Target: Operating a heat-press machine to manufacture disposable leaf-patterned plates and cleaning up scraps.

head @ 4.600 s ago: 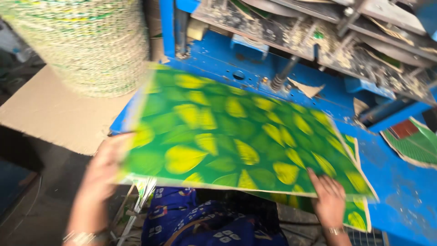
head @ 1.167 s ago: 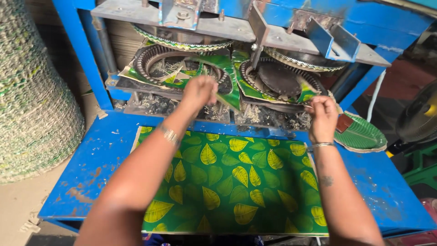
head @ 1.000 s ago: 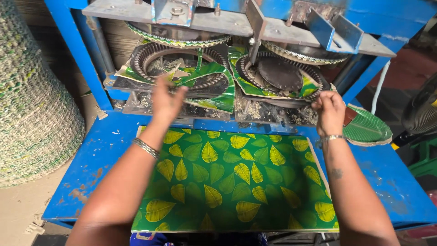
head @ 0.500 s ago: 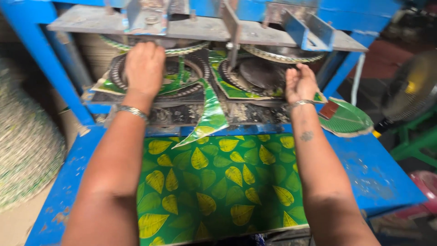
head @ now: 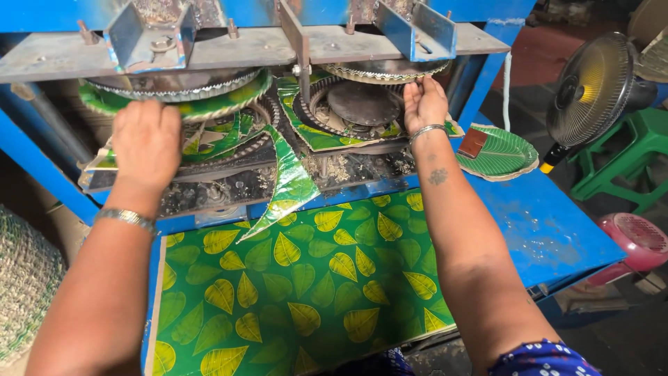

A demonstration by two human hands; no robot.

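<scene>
Left hand (head: 147,143) gripping green scrap (head: 209,136) in press die; right hand (head: 424,104) open on 2nd die (head: 362,104); finished plate (head: 501,153) at 3 o'clock.

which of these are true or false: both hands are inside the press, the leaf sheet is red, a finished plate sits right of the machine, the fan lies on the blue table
1. Both hands are in the press: true. The left hand is at the left die and the right hand at the right die.
2. The leaf sheet is red: false, it is green with yellow leaves.
3. A finished plate sits right of the machine: true.
4. The fan lies on the blue table: false, it stands upright beyond it.
</scene>
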